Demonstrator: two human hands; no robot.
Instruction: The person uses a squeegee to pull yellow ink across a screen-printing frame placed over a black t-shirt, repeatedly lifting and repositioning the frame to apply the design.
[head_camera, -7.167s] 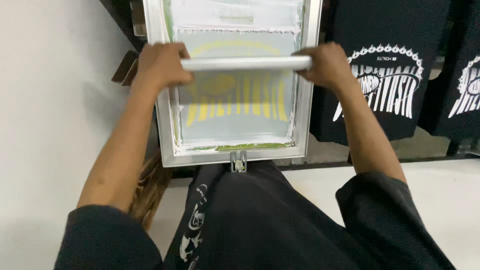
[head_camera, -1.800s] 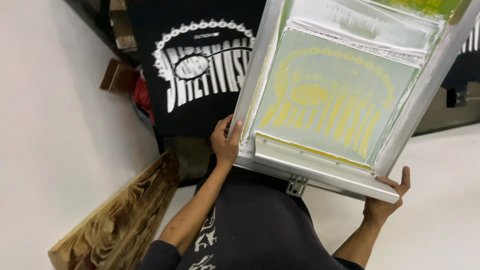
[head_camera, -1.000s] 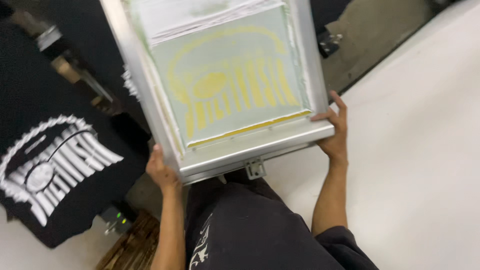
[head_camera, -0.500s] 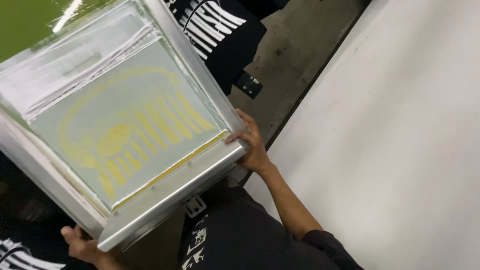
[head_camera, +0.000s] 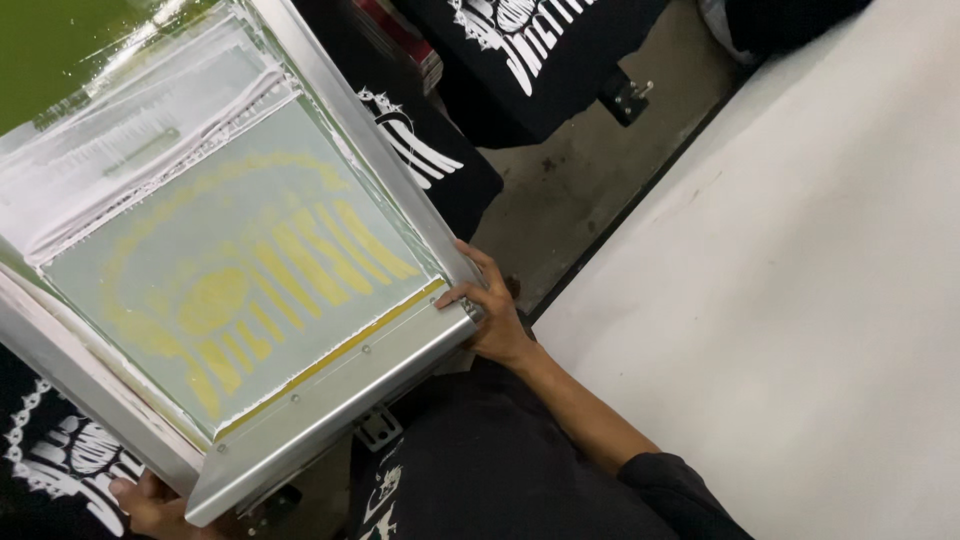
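Note:
A metal-framed printing screen (head_camera: 340, 395) with a yellow pattern on its pale mesh fills the left half of the head view, tilted up towards me. My right hand (head_camera: 492, 312) grips its near right corner, fingers over the frame's edge. Under the near left corner, my left hand (head_camera: 150, 505) holds the frame from below, mostly hidden. Taped white and green areas cover the far part of the screen.
Black shirts with white prints lie on platens at the top centre (head_camera: 530, 50), beside the screen (head_camera: 430, 160) and at bottom left (head_camera: 55, 465). A wide white surface (head_camera: 800, 300) spans the right side. A strip of grey floor (head_camera: 580, 190) runs between them.
Seven seconds ago both hands pulled a squeegee across the flat screen. Since then the screen has been lifted and swung with my view turning; in the last half second it shifted little.

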